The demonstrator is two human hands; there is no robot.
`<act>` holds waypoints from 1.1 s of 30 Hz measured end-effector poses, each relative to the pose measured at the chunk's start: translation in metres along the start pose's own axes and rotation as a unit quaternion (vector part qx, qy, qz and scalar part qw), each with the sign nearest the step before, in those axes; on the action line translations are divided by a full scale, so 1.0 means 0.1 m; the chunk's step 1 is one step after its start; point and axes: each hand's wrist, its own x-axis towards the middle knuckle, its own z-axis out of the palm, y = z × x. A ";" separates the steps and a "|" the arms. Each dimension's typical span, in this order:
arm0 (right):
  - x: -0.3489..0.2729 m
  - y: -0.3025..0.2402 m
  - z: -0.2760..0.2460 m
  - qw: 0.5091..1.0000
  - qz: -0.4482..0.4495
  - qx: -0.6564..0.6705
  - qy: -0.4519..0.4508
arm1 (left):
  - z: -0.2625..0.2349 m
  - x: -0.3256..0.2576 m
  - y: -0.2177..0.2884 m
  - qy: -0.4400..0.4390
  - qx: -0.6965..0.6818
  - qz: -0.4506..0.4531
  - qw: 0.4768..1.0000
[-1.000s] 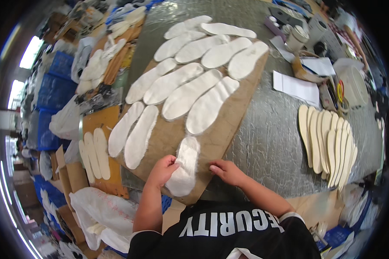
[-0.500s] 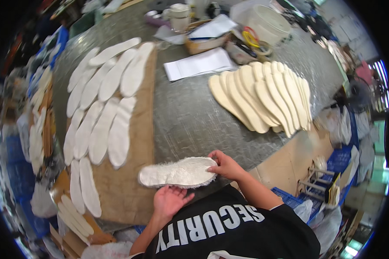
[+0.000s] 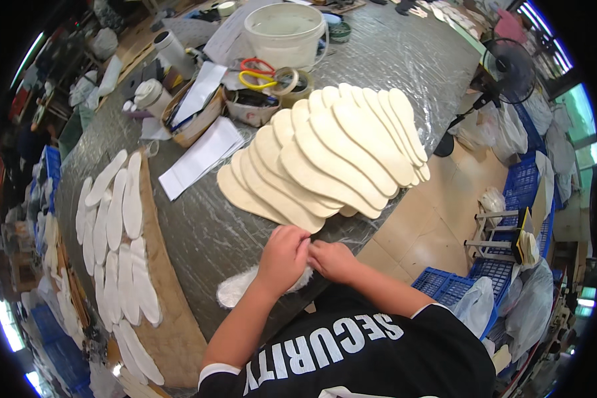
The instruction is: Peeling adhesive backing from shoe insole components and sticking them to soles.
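My left hand [image 3: 283, 257] and my right hand [image 3: 333, 260] meet at the near edge of the table, both gripping one white fuzzy insole [image 3: 235, 288]. The insole's left end sticks out from under my left hand and lies flat on the grey table [image 3: 199, 232]. Just beyond my hands lies a fanned stack of cream insoles [image 3: 325, 159], its nearest piece almost touching my fingers. To the left, several white insoles [image 3: 116, 232] lie in rows on a brown cardboard sheet [image 3: 169, 312].
White paper sheets [image 3: 202, 156] lie mid-table. Behind them stand a box of papers [image 3: 192, 109], a bowl [image 3: 252, 106], scissors with red and yellow handles [image 3: 259, 69], a tape roll [image 3: 292, 79] and a white bucket [image 3: 285, 33]. Blue crates [image 3: 474, 278] and a fan [image 3: 511, 66] stand on the floor at right.
My view swung right from the cardboard sheet to the cream stack. I carried the white insole off the cardboard to the table's near edge, and my hands closed together on its right end.
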 end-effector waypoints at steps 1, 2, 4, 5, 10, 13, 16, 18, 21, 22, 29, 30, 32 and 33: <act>-0.07 0.09 -0.07 0.998 -0.004 -0.046 -0.045 | 0.12 0.15 0.01 -0.005 -0.001 0.006 1.000; -0.14 0.22 -0.06 0.997 -0.025 -0.062 -0.024 | 0.24 0.28 0.03 -0.021 0.003 0.020 1.000; -0.22 0.37 -0.09 0.997 -0.047 -0.066 0.004 | 0.43 0.49 0.06 -0.052 0.031 0.055 0.997; -0.25 0.43 -0.09 0.994 -0.075 -0.071 0.025 | 0.51 0.56 0.09 -0.057 0.031 0.059 0.996; -0.24 0.53 -0.05 0.983 -0.130 -0.025 0.124 | 0.85 0.87 0.18 -0.078 0.087 0.105 0.988; -0.31 0.45 -0.31 0.978 -0.136 -0.036 0.154 | 0.94 1.05 0.20 -0.088 0.140 0.136 0.977; -0.48 0.62 -0.49 0.983 -0.099 -0.037 0.149 | 0.98 1.11 0.19 -0.122 0.221 0.136 0.958; -0.42 0.99 -0.72 0.916 -0.117 -0.116 0.366 | 0.98 1.13 0.18 -0.147 0.263 0.118 0.946; -0.30 1.36 -1.45 0.914 0.050 -0.228 0.332 | 0.96 1.11 0.17 -0.154 0.243 0.103 0.952; -0.27 1.51 -1.67 0.916 0.049 -0.256 0.304 | 0.96 1.12 0.18 -0.152 0.236 0.102 0.954; -0.18 1.76 -2.17 0.961 0.067 -0.091 0.253 | 0.98 1.11 0.24 -0.124 0.219 0.096 0.963; -0.13 1.61 -2.24 0.925 0.004 -0.032 0.377 | 0.97 1.14 0.23 -0.125 0.219 0.096 0.963; -0.10 1.35 -2.28 0.893 -0.005 0.015 0.450 | 0.91 1.19 0.18 -0.148 0.115 0.010 0.982; -0.10 1.14 -2.27 0.854 -0.016 0.063 0.516 | 0.86 1.20 0.03 -0.106 0.021 -0.050 0.993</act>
